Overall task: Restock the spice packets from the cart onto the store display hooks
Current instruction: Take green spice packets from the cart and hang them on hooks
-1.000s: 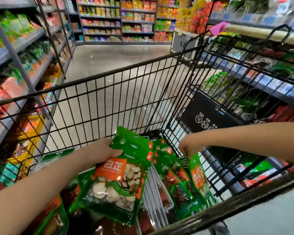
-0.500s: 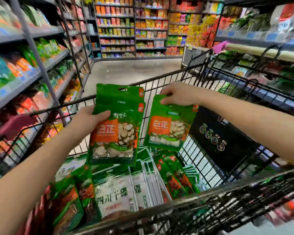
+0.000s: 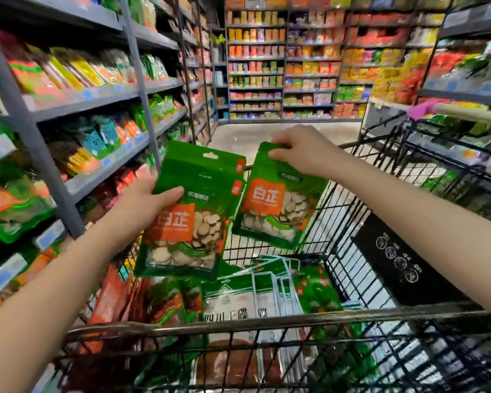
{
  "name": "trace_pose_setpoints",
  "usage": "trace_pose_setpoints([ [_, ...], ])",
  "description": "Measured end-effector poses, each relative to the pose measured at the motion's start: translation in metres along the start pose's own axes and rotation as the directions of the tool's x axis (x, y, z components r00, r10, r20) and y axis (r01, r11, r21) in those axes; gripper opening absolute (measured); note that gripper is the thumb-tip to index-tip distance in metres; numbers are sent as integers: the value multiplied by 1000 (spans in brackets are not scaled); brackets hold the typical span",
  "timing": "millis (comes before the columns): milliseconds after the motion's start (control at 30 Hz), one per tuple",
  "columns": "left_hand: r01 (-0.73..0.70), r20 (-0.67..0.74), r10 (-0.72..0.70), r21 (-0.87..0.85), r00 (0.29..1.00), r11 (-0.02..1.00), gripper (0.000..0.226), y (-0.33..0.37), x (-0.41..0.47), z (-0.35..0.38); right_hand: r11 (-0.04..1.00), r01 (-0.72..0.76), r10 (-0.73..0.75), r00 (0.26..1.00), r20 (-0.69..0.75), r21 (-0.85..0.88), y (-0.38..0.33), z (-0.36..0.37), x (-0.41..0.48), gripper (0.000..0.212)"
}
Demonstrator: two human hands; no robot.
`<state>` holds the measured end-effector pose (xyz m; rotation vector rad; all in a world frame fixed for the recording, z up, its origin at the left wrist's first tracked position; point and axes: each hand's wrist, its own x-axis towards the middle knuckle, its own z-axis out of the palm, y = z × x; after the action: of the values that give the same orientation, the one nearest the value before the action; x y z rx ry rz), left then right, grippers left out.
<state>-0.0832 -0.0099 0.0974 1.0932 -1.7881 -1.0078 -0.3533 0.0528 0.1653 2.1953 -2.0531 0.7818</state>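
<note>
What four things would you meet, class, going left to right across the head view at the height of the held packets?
grey shelf post → stacked green packets → single green packet → black cart panel

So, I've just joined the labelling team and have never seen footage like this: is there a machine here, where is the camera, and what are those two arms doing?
There is no machine. This is one person, filmed by a wide-angle camera worn on their head, looking forward and down. The left hand grips green spice packets, apparently two stacked, by their side. The right hand pinches the top of one matching packet. Both are held above a black wire cart, which holds more packets. Stocked store shelves line the aisle.
</note>
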Motion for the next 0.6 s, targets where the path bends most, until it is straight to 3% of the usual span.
trace_pose_setpoints([
  [100,7,-50,-7,-1,999,1000,5,1,-15,-26,999,26,-26,1000,1,35,-17,4,8,27],
  [233,-19,-2,19,-27,1000,999,10,3,-38,-50,987,128,-126,992,-22,93,-53,18,21,28],
  [400,-28,15,28,-33,999,999,22,-3,-56,-70,918,243,-271,961,47,314,-113,47,40,27],
  [600,23,-245,2,101,969,995,8,-22,-67,-109,803,218,-331,937,111,554,-171,75,57,34],
])
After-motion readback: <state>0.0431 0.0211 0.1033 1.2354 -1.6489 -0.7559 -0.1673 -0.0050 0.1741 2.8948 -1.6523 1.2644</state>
